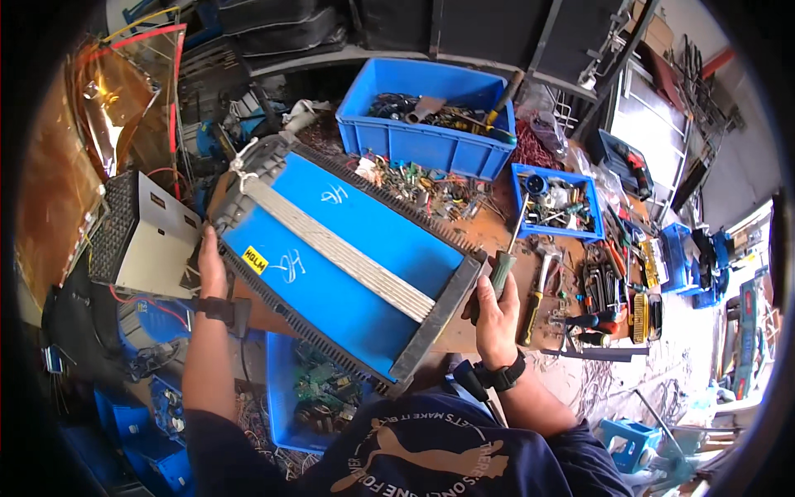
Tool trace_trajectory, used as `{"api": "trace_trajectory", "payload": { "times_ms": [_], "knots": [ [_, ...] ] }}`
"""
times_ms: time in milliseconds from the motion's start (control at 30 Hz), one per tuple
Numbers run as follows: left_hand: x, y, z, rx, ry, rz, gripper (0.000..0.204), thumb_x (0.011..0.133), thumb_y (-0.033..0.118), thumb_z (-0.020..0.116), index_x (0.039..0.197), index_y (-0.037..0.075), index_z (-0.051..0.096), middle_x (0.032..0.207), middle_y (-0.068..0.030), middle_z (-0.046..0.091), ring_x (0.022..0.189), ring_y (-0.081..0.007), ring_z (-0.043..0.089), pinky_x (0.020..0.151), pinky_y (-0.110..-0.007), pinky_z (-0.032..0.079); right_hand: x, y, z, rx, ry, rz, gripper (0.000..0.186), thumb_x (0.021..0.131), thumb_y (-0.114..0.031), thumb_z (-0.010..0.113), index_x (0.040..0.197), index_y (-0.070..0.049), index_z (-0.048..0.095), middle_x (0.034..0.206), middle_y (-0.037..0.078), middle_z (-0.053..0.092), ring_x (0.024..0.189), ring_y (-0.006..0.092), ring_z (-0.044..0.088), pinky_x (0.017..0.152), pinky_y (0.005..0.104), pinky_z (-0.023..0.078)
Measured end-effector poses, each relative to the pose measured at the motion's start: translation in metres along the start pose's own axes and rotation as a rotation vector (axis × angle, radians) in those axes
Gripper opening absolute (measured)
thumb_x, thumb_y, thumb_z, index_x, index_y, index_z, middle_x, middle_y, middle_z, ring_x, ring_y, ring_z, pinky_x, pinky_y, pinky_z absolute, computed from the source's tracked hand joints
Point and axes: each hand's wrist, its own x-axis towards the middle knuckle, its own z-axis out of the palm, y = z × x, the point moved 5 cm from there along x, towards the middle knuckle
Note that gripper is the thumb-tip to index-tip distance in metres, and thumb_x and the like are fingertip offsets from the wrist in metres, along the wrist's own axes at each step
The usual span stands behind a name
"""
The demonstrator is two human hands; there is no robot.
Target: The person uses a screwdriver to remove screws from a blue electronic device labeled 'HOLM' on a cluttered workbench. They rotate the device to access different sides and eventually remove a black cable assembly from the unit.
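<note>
A large box-shaped case (356, 224) with a bright blue face and black finned edges is held tilted in front of me. A flat band of whitish cord (339, 248) runs along its face and is knotted at the far left end. My left hand (212, 265) grips its left edge, the fingers mostly hidden underneath. At the right end, my right hand (497, 323) is closed on the case's corner. A screwdriver (501, 269) with a grey-green handle sits in that hand too, its shaft pointing up and away.
On the brown bench (455, 331) lie loose small parts and hand tools. A big blue crate (422, 149) and a smaller blue tray (559, 203) stand behind. Left is a pale metal box (161, 240); below, a blue bin (286, 414) holds circuit boards.
</note>
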Motion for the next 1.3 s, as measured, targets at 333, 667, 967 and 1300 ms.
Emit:
{"api": "trace_trajectory", "payload": {
  "times_ms": [333,667,967,1300],
  "knots": [
    [0.003,-0.008,-0.007,0.103,0.057,0.013,0.066,0.096,0.05,0.05,0.129,-0.007,0.051,0.132,-0.0147,0.053,0.12,-0.0226,0.048,0.102,-0.032,0.034,-0.012,0.025,-0.013,0.027,0.087,0.247,0.021,0.098,-0.024,0.053,0.103,-0.004,0.052,0.075,0.003,0.056,0.052,0.009,0.05,0.046,0.0241,0.043],
    [-0.009,-0.015,0.003,0.007,-0.029,-0.086,0.071,0.097,0.053,0.044,0.136,-0.006,0.044,0.143,-0.0165,0.044,0.132,-0.0262,0.039,0.109,-0.034,0.027,0.005,0.002,-0.001,-0.09,-0.207,0.2,0.043,0.1,-0.043,0.044,0.096,0.0,0.049,0.066,0.007,0.054,0.046,0.0155,0.053,0.042,0.0269,0.043],
    [-0.014,-0.014,0.011,-0.012,-0.011,-0.076,0.069,0.097,0.051,0.044,0.14,-0.003,0.04,0.143,-0.0152,0.043,0.131,-0.0247,0.038,0.11,-0.034,0.026,0.01,0.02,-0.006,0.074,-0.294,0.249,0.045,0.099,-0.045,0.046,0.102,0.0,0.049,0.072,0.011,0.06,0.052,0.0184,0.059,0.044,0.0265,0.047],
    [-0.017,-0.014,0.021,-0.227,0.012,-0.13,0.066,0.095,0.055,0.048,0.131,0.0,0.051,0.131,-0.0119,0.054,0.119,-0.0227,0.05,0.103,-0.035,0.035,0.012,0.02,-0.003,0.188,-0.278,0.28,0.037,0.101,-0.038,0.045,0.105,-0.001,0.049,0.073,0.012,0.06,0.051,0.0199,0.059,0.044,0.0293,0.049]
  ]
}}
